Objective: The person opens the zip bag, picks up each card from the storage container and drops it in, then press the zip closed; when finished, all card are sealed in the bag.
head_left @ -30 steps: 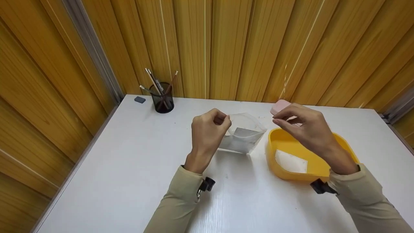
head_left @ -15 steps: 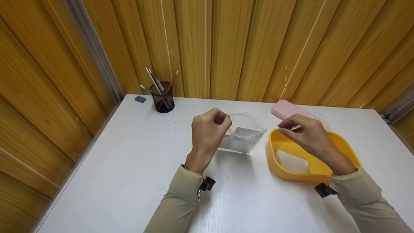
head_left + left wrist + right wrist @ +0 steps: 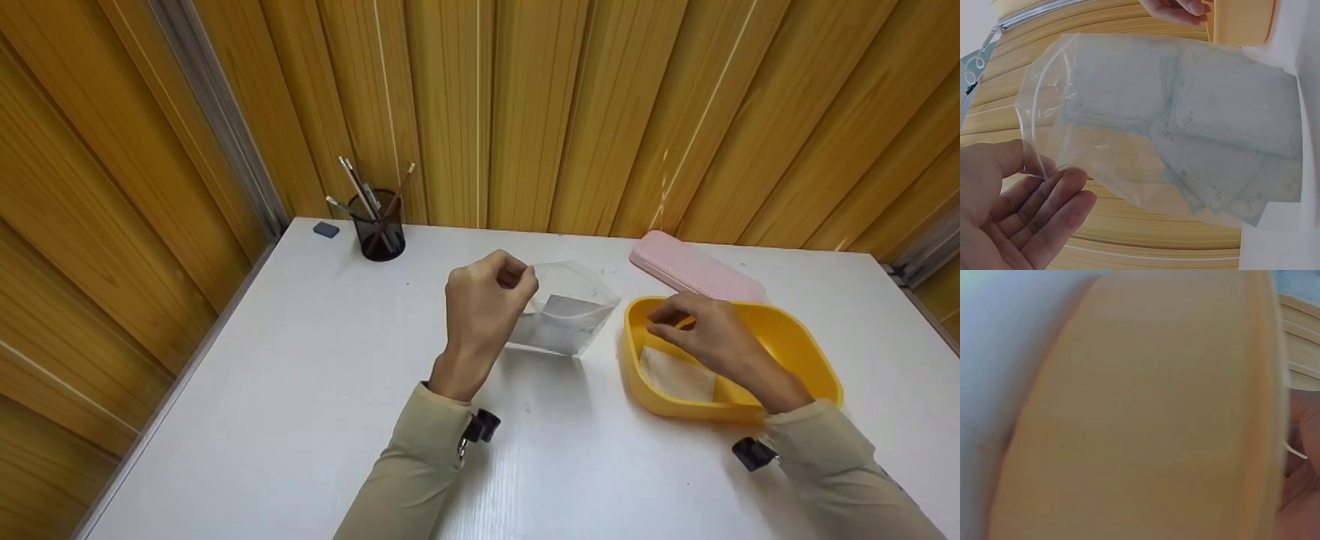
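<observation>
My left hand [image 3: 480, 315] pinches the zip edge of a clear zip-lock bag [image 3: 574, 319] between thumb and fingers, holding it over the table. Through the plastic in the left wrist view show several pale cards [image 3: 1235, 95] with faint bluish borders, fanned and overlapping. My right hand [image 3: 709, 337] hovers over the yellow tray [image 3: 664, 406], fingers loosely bent, and no object shows between thumb and fingertips. Inside that tray lies a white card [image 3: 675, 375], near its left side. In the right wrist view, the tray's wall [image 3: 1145, 405] hides most of the hand.
A pink case [image 3: 694, 266] lies behind the tray. At the back left stand a black mesh pencil cup [image 3: 379, 236] with several pencils and a small dark eraser [image 3: 325, 229]. Wood-look panels [image 3: 525, 112] border the white table [image 3: 300, 375].
My right hand has come down from above the pink case to over the tray, uncovering the case. The left hand and the bag stay nearly still.
</observation>
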A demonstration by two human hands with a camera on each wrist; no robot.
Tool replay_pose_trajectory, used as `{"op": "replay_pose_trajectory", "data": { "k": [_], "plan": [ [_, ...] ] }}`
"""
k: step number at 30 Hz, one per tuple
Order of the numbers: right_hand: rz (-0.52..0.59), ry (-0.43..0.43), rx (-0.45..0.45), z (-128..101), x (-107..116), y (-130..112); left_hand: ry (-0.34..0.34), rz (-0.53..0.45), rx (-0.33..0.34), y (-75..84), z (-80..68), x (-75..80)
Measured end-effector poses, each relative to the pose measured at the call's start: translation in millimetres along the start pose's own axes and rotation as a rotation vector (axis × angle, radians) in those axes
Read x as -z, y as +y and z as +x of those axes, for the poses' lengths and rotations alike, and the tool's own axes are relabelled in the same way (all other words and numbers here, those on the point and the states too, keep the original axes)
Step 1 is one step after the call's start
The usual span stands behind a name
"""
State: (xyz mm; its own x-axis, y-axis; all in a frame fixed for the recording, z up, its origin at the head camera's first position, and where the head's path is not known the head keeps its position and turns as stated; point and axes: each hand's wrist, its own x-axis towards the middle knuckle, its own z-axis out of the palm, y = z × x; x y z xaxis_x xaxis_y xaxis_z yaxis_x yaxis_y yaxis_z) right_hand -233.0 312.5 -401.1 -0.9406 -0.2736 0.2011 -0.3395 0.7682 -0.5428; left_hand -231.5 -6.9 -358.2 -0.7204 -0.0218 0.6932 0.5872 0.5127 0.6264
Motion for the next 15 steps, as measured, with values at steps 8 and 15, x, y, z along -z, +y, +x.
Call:
{"op": "replay_pose_trajectory", "data": {
  "k": [8, 15],
  "plan": [
    [-0.002, -0.106, -0.042, 1.5, -9.3, 20.6, -0.007, 0.000, -0.004, 0.0, 0.5, -0.8],
    [-0.011, -0.180, -0.063, 2.2, -14.1, 29.6, -0.013, 0.002, 0.005, -0.3, 0.3, -1.3]
  ]
}}
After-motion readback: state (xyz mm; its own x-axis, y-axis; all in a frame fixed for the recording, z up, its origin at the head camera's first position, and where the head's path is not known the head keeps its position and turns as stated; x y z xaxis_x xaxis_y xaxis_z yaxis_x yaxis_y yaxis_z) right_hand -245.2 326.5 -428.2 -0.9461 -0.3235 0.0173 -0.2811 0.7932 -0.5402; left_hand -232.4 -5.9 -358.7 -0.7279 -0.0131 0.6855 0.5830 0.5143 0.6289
